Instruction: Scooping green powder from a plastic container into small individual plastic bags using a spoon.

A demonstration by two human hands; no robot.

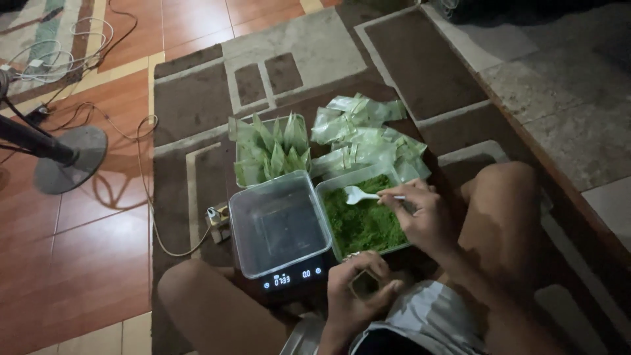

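My right hand [426,217] holds a white plastic spoon [360,194] over a clear tub [363,181] filled with green powder [358,223]. My left hand [358,289] grips a small open pouch [365,284] close to my lap, its mouth facing up. To the left of the tub, an empty clear container [279,223] rests on a black digital scale [289,279] with a lit display.
A tub of filled green pouches [269,151] stands behind the scale. Empty clear pouches [368,135] lie piled behind the powder tub. A fan base [69,158] and cables [141,171] sit on the tiled floor at left. My knees flank the work area on the rug.
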